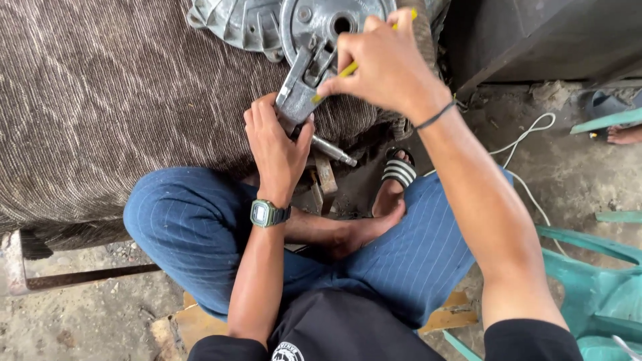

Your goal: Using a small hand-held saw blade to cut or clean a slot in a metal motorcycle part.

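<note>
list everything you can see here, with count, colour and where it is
metal bracket part: one, grey, held at centre above the lap
yellow tool: one, yellow, thin, against the bracket
round metal housing: one, silver, top centre on the cloth
ribbed metal cover: one, silver, top left of the housing
woven cloth: one, brown, spread across the left
white cable: one, on the floor at right
plastic chair: one, green, lower right
sandal: one, black and white striped, on a foot
wristwatch: one, dark green, left wrist
left hand: grips the bracket from below
right hand: pinches the yellow tool
</note>
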